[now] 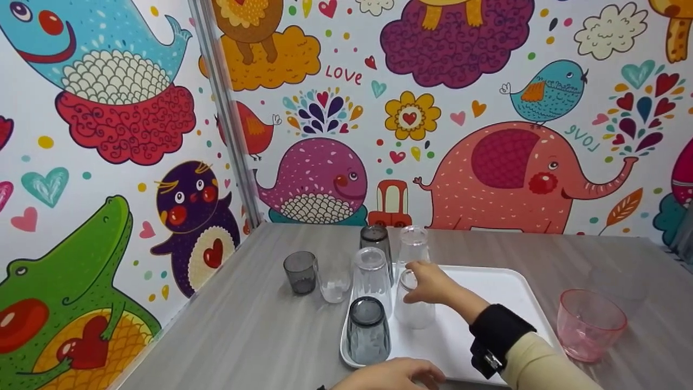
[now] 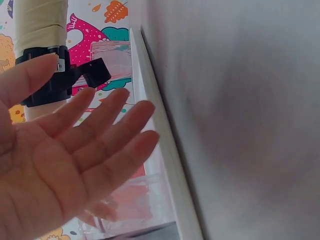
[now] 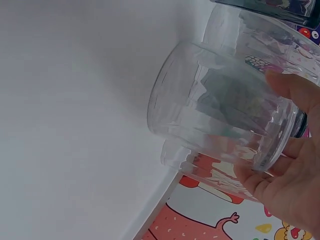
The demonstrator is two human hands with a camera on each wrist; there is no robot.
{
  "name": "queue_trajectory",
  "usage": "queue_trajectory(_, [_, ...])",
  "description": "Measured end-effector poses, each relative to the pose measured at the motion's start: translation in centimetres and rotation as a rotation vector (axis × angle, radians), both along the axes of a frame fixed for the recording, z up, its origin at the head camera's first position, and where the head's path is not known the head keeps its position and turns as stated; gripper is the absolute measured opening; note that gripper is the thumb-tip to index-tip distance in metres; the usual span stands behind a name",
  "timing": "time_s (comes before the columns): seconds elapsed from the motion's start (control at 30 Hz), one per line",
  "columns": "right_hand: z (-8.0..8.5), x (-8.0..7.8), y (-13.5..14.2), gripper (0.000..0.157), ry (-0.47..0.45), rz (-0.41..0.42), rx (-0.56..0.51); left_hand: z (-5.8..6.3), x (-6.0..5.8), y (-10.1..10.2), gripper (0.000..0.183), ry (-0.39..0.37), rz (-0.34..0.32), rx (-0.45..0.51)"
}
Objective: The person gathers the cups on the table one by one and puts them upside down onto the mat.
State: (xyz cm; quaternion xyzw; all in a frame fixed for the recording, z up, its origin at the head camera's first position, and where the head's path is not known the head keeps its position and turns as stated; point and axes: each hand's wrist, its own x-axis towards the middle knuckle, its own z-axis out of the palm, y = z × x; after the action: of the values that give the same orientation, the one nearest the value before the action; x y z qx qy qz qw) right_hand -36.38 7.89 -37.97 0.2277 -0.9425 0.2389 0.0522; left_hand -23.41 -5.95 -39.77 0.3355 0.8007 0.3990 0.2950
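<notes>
With thumb and fingers, my right hand grips the upper end of a clear glass that stands upside down on the white tray. The right wrist view shows the thumb on one side of this glass and fingers on the other. To its left on the tray are an inverted clear glass and a smoky grey glass. Behind them stand a dark glass and another clear glass. My left hand, fingers loosely extended and holding nothing, hovers by the tray's front edge.
Left of the tray, a dark grey tumbler and a clear cup stand on the grey table. A pink transparent cup stands to its right. Cartoon-printed walls border the table at the back and left.
</notes>
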Motion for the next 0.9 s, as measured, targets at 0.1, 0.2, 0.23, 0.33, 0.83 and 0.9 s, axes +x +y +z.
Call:
queue_trajectory(0.1, [0.2, 0.1, 0.0, 0.063, -0.018, -0.014, 0.018, 0.1, 0.0, 0.1, 0.031, -0.005, -0.006, -0.004])
queue_trajectory(0.2, [0.4, 0.3, -0.1, 0.063, -0.031, -0.034, 0.031, 0.2, 0.0, 0.2, 0.032, -0.001, -0.010, -0.009])
queue_trajectory(0.23, [0.5, 0.3, -0.1, 0.063, -0.036, -0.041, 0.034, 0.3, 0.0, 0.3, 0.032, -0.001, -0.010, -0.010])
queue_trajectory(0.33, [0.5, 0.4, -0.2, 0.064, -0.019, -0.048, 0.051, 0.4, 0.0, 0.4, 0.032, 0.012, -0.016, -0.013])
queue_trajectory(0.83, [2.1, 1.1, 2.9, 0.079, 0.083, -0.067, -0.317, 0.5, 0.1, 1.5, 0.032, 0.192, -0.104, 0.034])
queue_trajectory(0.9, [3.8, 1.3, 4.3, 0.072, 0.111, -0.061, -0.403, 0.7, 0.2, 1.7, 0.032, 0.175, -0.091, 0.037])
